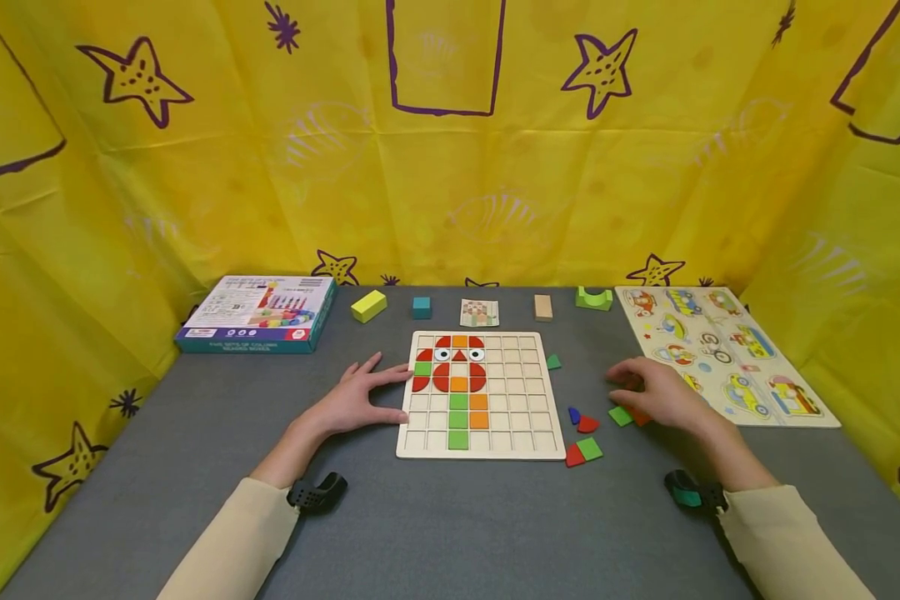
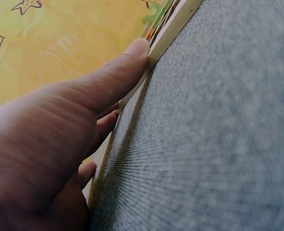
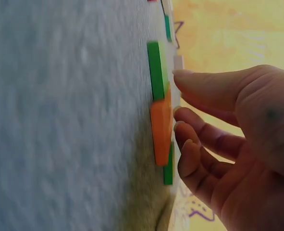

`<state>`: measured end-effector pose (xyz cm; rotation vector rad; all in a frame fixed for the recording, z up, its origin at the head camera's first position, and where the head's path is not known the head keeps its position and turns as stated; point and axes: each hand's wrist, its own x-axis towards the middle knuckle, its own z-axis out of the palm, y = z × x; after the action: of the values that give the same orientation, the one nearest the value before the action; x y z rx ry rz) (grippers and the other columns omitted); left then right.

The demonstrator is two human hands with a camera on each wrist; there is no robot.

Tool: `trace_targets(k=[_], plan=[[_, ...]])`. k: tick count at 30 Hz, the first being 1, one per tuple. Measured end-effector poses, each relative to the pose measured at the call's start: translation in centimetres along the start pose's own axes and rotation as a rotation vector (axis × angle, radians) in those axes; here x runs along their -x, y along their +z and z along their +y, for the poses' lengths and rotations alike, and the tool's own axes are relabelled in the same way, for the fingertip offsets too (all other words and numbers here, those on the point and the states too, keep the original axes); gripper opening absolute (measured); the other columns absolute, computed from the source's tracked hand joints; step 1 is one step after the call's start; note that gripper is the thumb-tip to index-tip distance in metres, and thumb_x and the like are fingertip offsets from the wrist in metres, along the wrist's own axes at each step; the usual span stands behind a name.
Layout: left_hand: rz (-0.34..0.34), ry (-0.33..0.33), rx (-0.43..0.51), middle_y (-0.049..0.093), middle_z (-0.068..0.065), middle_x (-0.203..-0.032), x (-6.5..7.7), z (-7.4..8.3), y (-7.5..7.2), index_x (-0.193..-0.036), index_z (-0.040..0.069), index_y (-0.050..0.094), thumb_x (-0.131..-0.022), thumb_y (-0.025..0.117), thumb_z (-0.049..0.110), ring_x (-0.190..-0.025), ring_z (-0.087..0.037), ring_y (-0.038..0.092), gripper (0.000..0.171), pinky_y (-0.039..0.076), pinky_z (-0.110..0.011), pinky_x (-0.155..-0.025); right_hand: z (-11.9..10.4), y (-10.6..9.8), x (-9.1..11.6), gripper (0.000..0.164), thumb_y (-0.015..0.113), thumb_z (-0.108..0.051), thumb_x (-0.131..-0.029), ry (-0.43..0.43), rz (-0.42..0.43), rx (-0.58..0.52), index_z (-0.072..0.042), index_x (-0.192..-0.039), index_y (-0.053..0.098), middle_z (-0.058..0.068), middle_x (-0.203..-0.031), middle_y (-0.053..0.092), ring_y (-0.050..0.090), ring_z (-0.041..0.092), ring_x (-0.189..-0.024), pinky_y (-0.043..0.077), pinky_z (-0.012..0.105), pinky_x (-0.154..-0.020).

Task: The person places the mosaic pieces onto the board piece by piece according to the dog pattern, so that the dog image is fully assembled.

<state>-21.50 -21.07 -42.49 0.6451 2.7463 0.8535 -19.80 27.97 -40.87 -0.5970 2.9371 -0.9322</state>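
My left hand (image 1: 356, 400) lies at the left edge of a wooden grid board (image 1: 513, 422), thumb and fingertips touching the rim. Red, orange and green tiles plus two eye pieces fill some of the board's cells, forming an owl-like picture. Over loose tiles to the right of the board, my right hand (image 1: 663, 393) hangs with fingers loosely bent. Beneath it lie a green tile (image 1: 619, 416) and an orange tile (image 3: 160, 134); another green piece (image 3: 168, 168) shows behind the orange one. Thumb and fingers are apart in the right wrist view, with nothing between them.
Between board and right hand lie a blue piece (image 1: 574, 415), red pieces (image 1: 588, 425) and a green square (image 1: 589, 449). Behind the board stand a picture card (image 1: 479, 312) and several blocks (image 1: 369, 306). A box (image 1: 255, 314) is back left, a vehicle puzzle board (image 1: 720, 358) right.
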Motion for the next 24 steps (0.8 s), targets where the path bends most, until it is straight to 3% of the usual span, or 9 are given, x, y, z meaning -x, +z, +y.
trace_targets(k=[8,17,24], plan=[[-0.003,-0.002,0.010,0.043,0.000,-0.157,-0.06,0.14,0.04,-0.149,0.020,0.053,-0.082,0.080,0.054,-0.152,-0.041,0.006,0.080,0.000,-0.065,-0.116,0.52,-0.88,0.25,0.027,0.077,-0.019,-0.091,0.058,-0.079,0.050,0.001,-0.107,0.071,0.005,-0.097,0.069,0.062,0.021,-0.085,0.052,0.040,-0.076],[-0.003,0.006,0.013,0.041,-0.001,-0.158,-0.04,-0.12,0.01,-0.149,0.019,0.053,-0.082,0.080,0.054,-0.151,-0.042,0.006,0.080,0.000,-0.066,-0.115,0.10,-0.71,0.22,0.008,0.075,-0.012,-0.092,0.012,-0.087,0.047,-0.004,-0.094,0.072,-0.001,-0.086,0.065,0.056,0.015,-0.076,0.050,0.032,-0.068],[-0.003,0.001,0.014,0.041,-0.002,-0.158,-0.05,-0.06,-0.01,-0.149,0.019,0.053,-0.083,0.080,0.053,-0.151,-0.043,0.005,0.079,0.001,-0.069,-0.114,0.00,-1.04,0.35,0.024,0.079,-0.023,-0.090,0.055,-0.093,0.079,-0.002,-0.098,0.071,0.000,-0.089,0.067,0.058,0.016,-0.078,0.050,0.036,-0.071]])
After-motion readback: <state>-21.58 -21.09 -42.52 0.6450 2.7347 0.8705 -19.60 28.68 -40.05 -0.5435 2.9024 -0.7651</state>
